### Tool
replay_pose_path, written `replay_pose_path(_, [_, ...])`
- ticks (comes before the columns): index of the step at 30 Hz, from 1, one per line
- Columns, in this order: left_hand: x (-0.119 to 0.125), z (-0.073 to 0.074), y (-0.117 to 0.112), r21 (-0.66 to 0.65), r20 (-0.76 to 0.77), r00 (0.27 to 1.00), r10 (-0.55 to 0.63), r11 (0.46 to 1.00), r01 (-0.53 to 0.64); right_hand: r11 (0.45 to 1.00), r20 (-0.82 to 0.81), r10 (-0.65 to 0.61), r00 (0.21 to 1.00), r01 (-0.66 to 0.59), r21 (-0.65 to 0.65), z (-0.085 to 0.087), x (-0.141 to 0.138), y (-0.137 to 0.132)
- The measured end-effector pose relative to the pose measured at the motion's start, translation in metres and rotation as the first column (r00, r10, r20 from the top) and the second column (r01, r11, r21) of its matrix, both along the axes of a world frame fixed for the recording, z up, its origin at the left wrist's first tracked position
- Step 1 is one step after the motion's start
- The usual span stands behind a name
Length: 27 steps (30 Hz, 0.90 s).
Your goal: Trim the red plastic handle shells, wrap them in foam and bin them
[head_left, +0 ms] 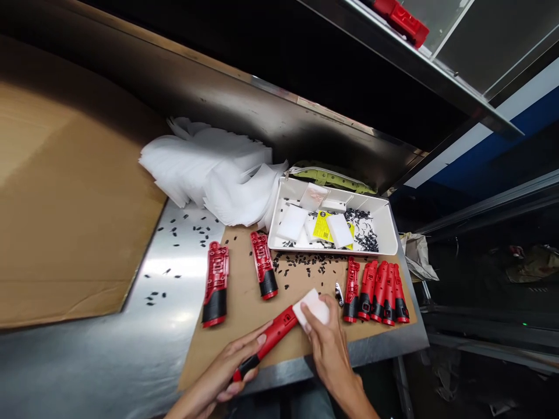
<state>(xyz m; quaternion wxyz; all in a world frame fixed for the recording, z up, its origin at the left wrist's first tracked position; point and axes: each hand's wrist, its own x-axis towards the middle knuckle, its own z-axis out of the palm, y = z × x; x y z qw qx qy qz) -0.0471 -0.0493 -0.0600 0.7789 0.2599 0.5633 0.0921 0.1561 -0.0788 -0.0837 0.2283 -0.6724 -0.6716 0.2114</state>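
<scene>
My left hand (236, 364) is closed around the black end of a red and black tool housing (273, 334), which lies slanted over a brown cardboard sheet (238, 314). My right hand (325, 337) presses a small white pad (312, 305) against the housing's upper red end, fingers pinched on the pad. Two more red housings (216, 283) (264, 272) lie open-side up on the cardboard to the left. Several housings (378, 291) stand in a tight row to the right.
A white tray (388, 230) behind the cardboard holds white pads, a yellow label and small black parts. Loose black parts dot the steel bench (174, 256). A heap of white foam sheets (213, 171) sits at the back. A large cardboard panel (65, 203) leans at left.
</scene>
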Motion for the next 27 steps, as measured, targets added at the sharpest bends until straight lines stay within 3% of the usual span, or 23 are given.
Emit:
replay_pose_path(5, [-0.001,-0.004,-0.003,0.044,-0.011,1.000,0.023,0.999,-0.023,0.993,0.131,0.050,0.990,-0.036,-0.108,0.014,-0.003,0.009])
replay_pose_path(9, [-0.001,-0.008,-0.003,0.046,0.005,1.000,0.031,0.998,-0.031,0.993,0.133,0.036,0.990,-0.021,-0.112,0.024,-0.005,0.011])
replay_pose_path(14, [-0.002,-0.013,-0.003,-0.020,0.082,0.986,0.143,0.990,-0.142,0.991,0.169,0.035,0.985,-0.012,-0.136,0.030,-0.008,0.012])
replay_pose_path(19, [-0.007,-0.020,0.002,-0.129,0.130,0.967,0.218,0.971,-0.201,0.995,0.126,-0.033,0.991,0.044,-0.089,0.019,-0.014,-0.001])
replay_pose_path(24, [-0.014,-0.031,0.011,-0.305,0.199,0.929,0.312,0.921,-0.244,0.993,0.067,-0.121,0.990,0.121,0.001,0.003,-0.034,0.005])
replay_pose_path(27, [-0.016,-0.034,0.011,-0.360,0.203,0.910,0.360,0.892,-0.273,0.998,0.037,-0.065,0.997,0.064,0.011,0.003,-0.052,-0.002])
